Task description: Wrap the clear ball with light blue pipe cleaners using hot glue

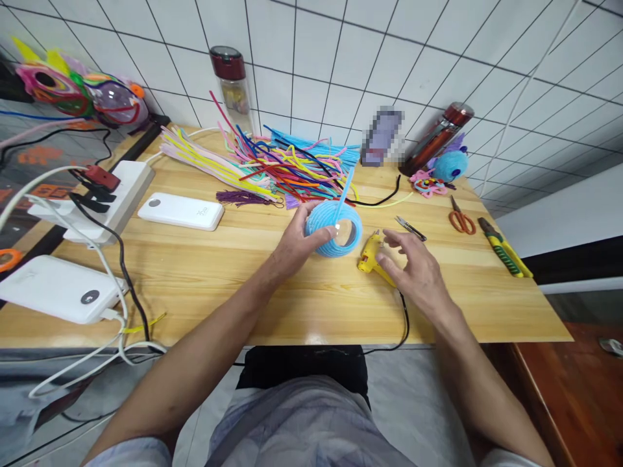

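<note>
My left hand [296, 241] is closed around a light blue ring wound from fuzzy pipe cleaner [321, 216], thumb pressed on its near face. One blue end sticks up from the ring toward the wall, and a round opening shows through its middle. Just right of the ring, a yellow hot glue gun [370, 255] lies on the wooden table, its black cord running off the front edge. Above the gun's handle hovers my right hand [413, 264], fingers bent and apart, with nothing visible in them. It partly hides the gun.
A heap of coloured pipe cleaners [296, 165] spreads along the tiled wall. Thread snips [410, 227], orange-handled scissors [461, 219] and green-yellow pliers [503, 250] lie right. White power banks [181, 212], a power strip [114, 204] and cables crowd the left. Two bottles [438, 139] stand behind.
</note>
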The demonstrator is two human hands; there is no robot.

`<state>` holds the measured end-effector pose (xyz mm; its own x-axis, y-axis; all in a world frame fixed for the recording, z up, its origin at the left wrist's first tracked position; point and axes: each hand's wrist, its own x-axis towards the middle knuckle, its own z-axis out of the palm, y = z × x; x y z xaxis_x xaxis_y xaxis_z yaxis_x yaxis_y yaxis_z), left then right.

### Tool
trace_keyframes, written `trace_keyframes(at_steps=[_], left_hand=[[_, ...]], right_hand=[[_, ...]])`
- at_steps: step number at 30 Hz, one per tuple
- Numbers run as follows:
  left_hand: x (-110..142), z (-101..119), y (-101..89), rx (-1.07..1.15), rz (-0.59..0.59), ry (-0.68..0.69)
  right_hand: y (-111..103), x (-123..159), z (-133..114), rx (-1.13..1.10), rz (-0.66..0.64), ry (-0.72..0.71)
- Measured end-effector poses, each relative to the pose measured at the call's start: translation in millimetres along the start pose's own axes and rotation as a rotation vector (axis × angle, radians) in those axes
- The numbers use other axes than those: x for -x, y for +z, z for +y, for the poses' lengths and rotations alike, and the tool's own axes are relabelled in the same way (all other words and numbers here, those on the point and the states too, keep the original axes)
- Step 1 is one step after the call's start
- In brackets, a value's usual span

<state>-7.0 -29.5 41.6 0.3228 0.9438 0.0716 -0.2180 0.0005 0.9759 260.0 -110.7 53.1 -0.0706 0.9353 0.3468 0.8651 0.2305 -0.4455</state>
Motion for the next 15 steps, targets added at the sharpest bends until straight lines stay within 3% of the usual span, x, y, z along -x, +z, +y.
trace_keyframes(at_steps=[3,7,11,15], left_hand=[[-0.2,-0.5,0.0,0.028,0.045,-0.004],[-3.0,-6.8,-3.2,0.048,0.053,-0.007],[-6.9,-12.3,-7.8,0.053,0.061,0.000],[-9.1,-12.5,-10.0,0.053,0.096,-0.014]], right_hand=[[7.0,20.1,21.4,0.290,-0.179,0.083],[15.6,23.6,22.1,0.441,-0.327,0.149],[16.5,15.8,17.2,0.362,-0.370,0.197],[10.2,16.2,20.3,0.123,-0.253,0.259]])
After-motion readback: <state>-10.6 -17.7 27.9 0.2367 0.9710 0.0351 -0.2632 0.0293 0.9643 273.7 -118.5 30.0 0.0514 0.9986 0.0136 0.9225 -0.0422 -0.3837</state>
